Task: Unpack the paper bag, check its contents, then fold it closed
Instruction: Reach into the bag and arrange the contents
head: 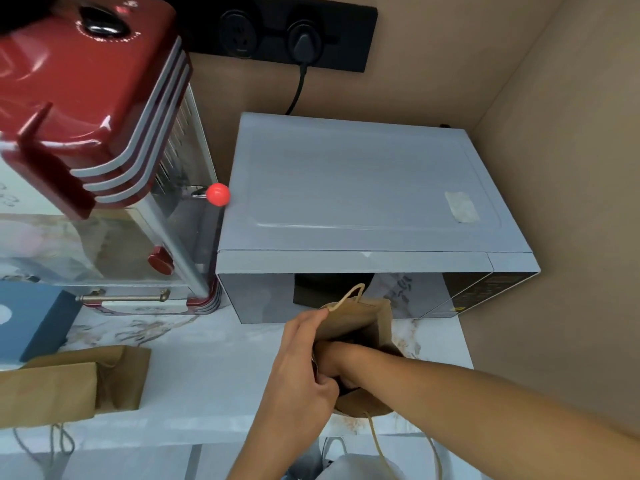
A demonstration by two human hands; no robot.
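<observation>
Grip on the paper bag (360, 320): left hand (304, 368) pinches the bag's near-left rim, fingers closed on the paper edge, thumb on the inner side. Right hand (337, 362) is pushed down into the open mouth of the bag, wrist at the rim; fingers hidden inside, cannot tell if they hold anything. Bag stands upright on the tabletop (214, 368), mouth open, between the two hands and just in front of the microwave (363, 195). One cord handle (349, 296) sticks up at the far rim, the other cord (377, 445) hangs down over the tabletop edge. Microwave sits in the corner against the brown wall (554, 168), plug in the black socket strip (304, 39) behind. Left of it, a red popcorn machine (86, 98) with a red knob (218, 194). Second paper bag (69, 386) lies flat at the left of the tabletop, well apart. Blue box (31, 317) beside it.
</observation>
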